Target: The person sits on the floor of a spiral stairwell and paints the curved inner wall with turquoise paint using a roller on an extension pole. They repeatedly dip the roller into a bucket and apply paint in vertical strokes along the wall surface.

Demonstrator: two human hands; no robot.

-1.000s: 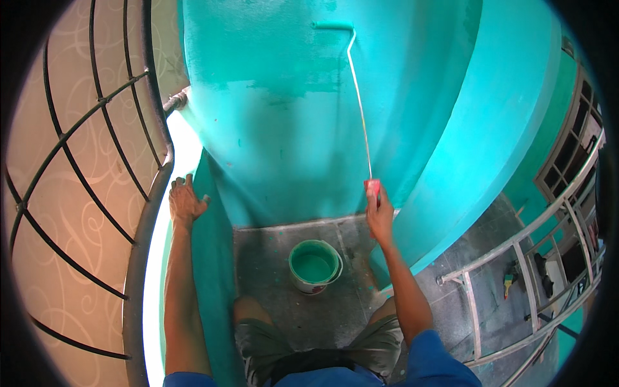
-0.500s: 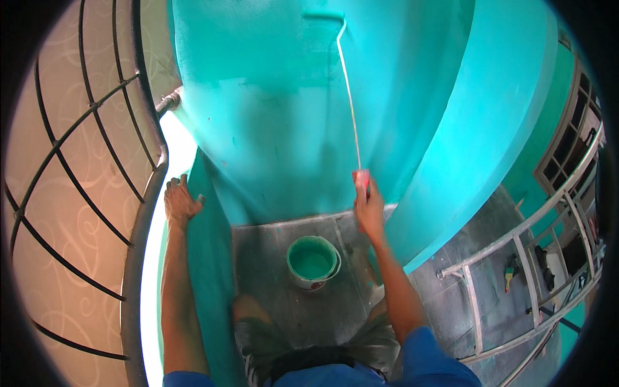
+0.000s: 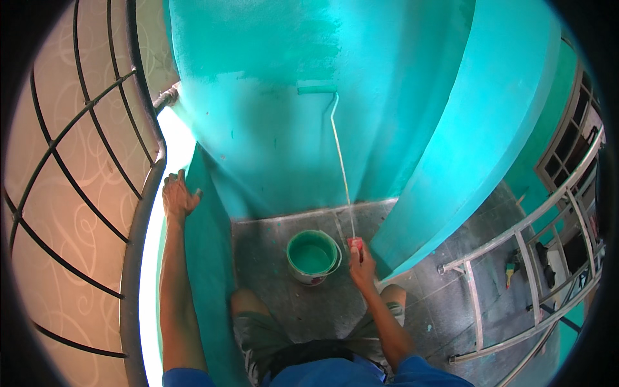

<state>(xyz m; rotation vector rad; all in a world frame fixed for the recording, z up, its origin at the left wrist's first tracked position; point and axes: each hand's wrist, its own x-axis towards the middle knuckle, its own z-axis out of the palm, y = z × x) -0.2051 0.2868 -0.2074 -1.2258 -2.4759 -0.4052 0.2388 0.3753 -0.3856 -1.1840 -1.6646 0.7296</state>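
Observation:
My right hand (image 3: 362,266) is wrapped round the red handle of a paint roller (image 3: 342,151). The roller's long thin rod reaches up and away, and its green sleeve lies against the turquoise wall (image 3: 277,142), just below a darker, freshly coated patch. My left hand (image 3: 180,195) rests on the top of the low green side wall (image 3: 209,271), fingers spread and holding nothing. On the floor between my knees and the wall stands a white bucket (image 3: 309,278) with green paint inside and its handle hanging down on the right.
A dark metal grille (image 3: 134,271) curves along the left. To the right, beyond a turquoise column (image 3: 477,161), lies a pale metal ladder (image 3: 474,303). A paintbrush (image 3: 509,274) shows on the tiled floor (image 3: 425,303) through its rungs.
The roller has come down the wall, and my right hand has drawn lower and closer to me with it. My left hand stays at the side wall's top.

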